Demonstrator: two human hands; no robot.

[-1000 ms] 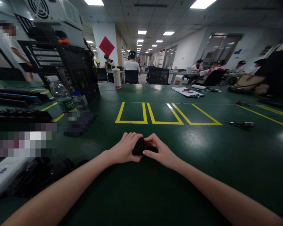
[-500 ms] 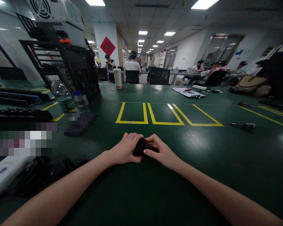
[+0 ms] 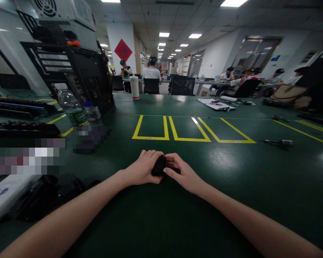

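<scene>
A small black object (image 3: pixel 158 167) is between my hands, low over the green tabletop (image 3: pixel 161 215). Its kind I cannot make out. Fingers of my left hand (image 3: pixel 144 166) wrap round its left side, with the thumb at the near edge. From the right, my right hand (image 3: pixel 181 171) pinches its other end between thumb and fingertips. Both hands hide much of the object. Beyond them, yellow tape outlines (image 3: pixel 150 138) mark the table.
At left stand a black computer case (image 3: pixel 90 80), a large clear bottle (image 3: pixel 71 105) and a blue-capped bottle (image 3: pixel 93 114). A screwdriver-like tool (image 3: pixel 281 142) lies at right. Farther back are a white cup (image 3: pixel 135 87) and a clipboard (image 3: pixel 211 104). Several people sit beyond the table.
The view has shifted very slightly. Both hands keep their hold on the black object in nearly the same place.
</scene>
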